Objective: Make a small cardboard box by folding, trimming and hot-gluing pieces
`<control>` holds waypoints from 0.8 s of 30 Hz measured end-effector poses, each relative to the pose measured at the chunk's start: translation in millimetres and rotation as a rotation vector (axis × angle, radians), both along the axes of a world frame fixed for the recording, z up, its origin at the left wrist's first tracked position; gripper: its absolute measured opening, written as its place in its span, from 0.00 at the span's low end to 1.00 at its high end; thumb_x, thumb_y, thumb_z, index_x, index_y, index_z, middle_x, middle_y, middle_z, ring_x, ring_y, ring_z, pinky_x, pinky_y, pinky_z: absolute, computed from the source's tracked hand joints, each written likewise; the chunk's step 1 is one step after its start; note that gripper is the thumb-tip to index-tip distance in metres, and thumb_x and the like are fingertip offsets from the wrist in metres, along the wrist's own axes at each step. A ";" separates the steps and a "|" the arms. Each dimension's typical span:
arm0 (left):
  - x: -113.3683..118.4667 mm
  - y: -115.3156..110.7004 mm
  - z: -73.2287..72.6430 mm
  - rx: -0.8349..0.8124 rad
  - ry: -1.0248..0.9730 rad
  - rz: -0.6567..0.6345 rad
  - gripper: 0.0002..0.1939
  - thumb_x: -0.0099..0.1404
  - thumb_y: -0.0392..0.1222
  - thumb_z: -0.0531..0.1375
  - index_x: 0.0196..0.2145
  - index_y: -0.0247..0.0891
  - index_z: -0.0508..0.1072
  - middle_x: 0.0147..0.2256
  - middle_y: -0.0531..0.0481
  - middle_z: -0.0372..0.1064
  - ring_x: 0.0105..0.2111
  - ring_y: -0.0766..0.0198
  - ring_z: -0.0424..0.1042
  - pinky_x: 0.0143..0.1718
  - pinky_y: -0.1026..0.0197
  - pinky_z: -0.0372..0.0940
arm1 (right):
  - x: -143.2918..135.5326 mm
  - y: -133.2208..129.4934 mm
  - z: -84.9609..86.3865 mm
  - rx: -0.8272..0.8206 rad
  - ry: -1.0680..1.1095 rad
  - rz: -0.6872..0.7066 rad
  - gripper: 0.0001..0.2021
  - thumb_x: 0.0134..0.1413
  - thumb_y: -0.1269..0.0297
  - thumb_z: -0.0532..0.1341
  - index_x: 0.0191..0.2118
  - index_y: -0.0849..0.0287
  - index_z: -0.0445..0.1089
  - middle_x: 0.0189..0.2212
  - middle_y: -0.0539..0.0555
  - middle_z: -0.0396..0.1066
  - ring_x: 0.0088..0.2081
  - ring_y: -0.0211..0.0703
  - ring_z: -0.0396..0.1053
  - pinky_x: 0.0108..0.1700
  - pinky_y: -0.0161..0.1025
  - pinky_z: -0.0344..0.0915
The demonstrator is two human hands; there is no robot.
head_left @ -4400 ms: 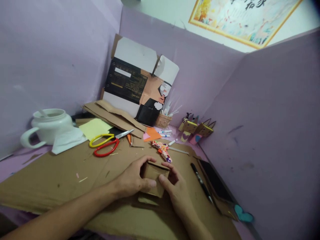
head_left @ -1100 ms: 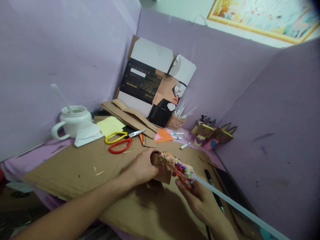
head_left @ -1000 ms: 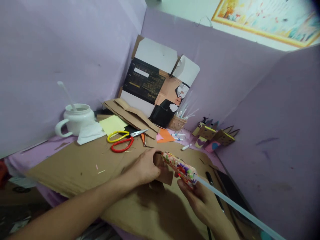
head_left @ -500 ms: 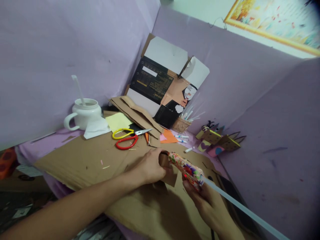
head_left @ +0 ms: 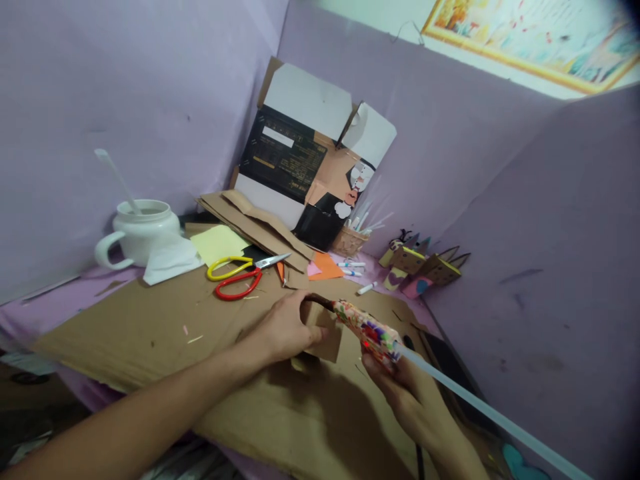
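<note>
My right hand [head_left: 415,387] is wrapped round the grip of a glue gun [head_left: 367,327] with a flower-patterned covering. A long translucent glue stick [head_left: 480,403] runs out of its back end, and a small red light glows on its side. The gun's dark nozzle points left toward my left hand [head_left: 287,327], which is closed on a small brown cardboard piece [head_left: 327,337] above the large cardboard sheet [head_left: 215,370]. Parts of the piece lie behind my fingers. Whether the nozzle tip touches the cardboard I cannot tell.
Scissors [head_left: 237,277] with yellow and red handles lie beyond my left hand. A white mug [head_left: 147,233] stands at the left, near yellow paper [head_left: 217,243]. Markers [head_left: 367,289], a basket [head_left: 350,241] and an unfolded box [head_left: 285,157] are at the back, with cardboard figures [head_left: 407,267] to the right.
The whole view has swung right, so things appear further left. My left thumb now lies across the cardboard piece, and more of the dark nozzle shows. Both hands keep their hold.
</note>
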State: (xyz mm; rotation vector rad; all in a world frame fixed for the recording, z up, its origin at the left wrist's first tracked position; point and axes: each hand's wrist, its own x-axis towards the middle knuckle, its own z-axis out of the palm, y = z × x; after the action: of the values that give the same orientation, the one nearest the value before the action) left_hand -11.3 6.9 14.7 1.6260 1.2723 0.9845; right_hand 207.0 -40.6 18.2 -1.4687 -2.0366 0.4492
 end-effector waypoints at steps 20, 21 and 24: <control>-1.0 -1.8 4.2 -0.010 0.017 0.012 0.27 0.48 0.43 0.65 0.47 0.42 0.70 0.45 0.50 0.72 0.46 0.54 0.69 0.50 0.56 0.62 | 8.6 -2.8 -3.8 -0.022 0.005 -0.020 0.14 0.58 0.54 0.54 0.29 0.57 0.66 0.23 0.50 0.64 0.25 0.42 0.60 0.27 0.36 0.58; -1.0 -2.2 4.8 -0.018 0.017 0.015 0.27 0.47 0.43 0.65 0.48 0.42 0.69 0.46 0.50 0.72 0.46 0.54 0.69 0.49 0.56 0.62 | 8.4 -3.3 -2.5 -0.024 -0.001 -0.025 0.14 0.58 0.54 0.54 0.29 0.57 0.66 0.22 0.50 0.64 0.25 0.42 0.60 0.26 0.36 0.58; -1.2 -2.9 5.9 -0.033 0.007 0.009 0.29 0.47 0.42 0.65 0.49 0.41 0.69 0.47 0.49 0.71 0.46 0.53 0.69 0.49 0.56 0.63 | 7.6 -4.5 0.3 -0.025 -0.008 -0.035 0.14 0.58 0.54 0.54 0.28 0.57 0.65 0.21 0.49 0.64 0.24 0.41 0.60 0.25 0.35 0.57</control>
State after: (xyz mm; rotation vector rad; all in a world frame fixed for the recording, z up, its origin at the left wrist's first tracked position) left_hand -12.5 4.1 20.6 1.6009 1.2946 0.9593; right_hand 214.6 -45.1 18.5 -1.5204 -2.0152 0.4574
